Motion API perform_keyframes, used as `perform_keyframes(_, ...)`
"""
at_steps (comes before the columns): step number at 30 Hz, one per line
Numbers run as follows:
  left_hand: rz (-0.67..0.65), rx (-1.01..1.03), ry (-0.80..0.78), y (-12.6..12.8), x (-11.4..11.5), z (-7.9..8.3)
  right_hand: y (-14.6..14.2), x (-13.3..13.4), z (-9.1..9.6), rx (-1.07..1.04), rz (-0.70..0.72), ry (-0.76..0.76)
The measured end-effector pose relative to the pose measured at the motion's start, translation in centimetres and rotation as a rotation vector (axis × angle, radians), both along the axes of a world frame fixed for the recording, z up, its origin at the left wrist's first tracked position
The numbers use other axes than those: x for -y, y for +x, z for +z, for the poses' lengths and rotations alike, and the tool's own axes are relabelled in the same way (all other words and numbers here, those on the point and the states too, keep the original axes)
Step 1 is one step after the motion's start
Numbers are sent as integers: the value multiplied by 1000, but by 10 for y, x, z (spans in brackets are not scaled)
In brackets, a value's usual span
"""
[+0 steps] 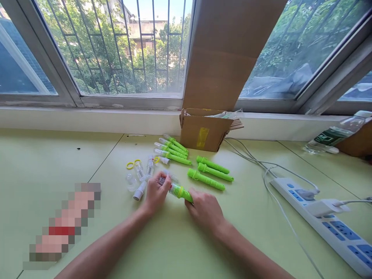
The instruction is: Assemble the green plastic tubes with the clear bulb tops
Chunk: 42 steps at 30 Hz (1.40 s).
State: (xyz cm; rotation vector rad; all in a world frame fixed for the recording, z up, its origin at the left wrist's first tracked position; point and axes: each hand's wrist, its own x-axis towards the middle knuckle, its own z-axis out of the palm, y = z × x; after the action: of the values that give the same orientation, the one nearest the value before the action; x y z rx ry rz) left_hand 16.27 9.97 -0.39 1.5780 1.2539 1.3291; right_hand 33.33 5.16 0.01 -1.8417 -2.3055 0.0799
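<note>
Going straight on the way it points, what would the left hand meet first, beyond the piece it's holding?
Probably the clear plastic piece lying just past the left hand's fingertips, though the depth there is hard to judge.

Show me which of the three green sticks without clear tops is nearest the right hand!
The front capless green stick: it lies beyond the right hand; the other two lie farther back.
</note>
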Motion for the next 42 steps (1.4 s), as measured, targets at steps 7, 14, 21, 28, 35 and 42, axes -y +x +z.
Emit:
perform_keyframes(7, -20, -16, 30, -1, 8, 4, 15, -11, 16, -475, 253, -603)
perform_keyframes(14, 46, 308, -142, 10, 8, 3, -3, 1, -6, -45, -55, 15)
perform_keyframes(21, -11, 647, -328, 25, 10, 4, -13, 3, -8, 103, -75, 94)
perform_keyframes(28, -107, 799, -409, 24, 6, 5, -14, 3, -2, 54, -71, -58)
perform_keyframes(35, -173, 761, -390, 19, 7, 16, -11, -2, 11, -500, 37, -343)
perform_keyframes(42, -390, 777, -389, 13, 9, 33, -2, -5, 22, -1176, 94, -1244)
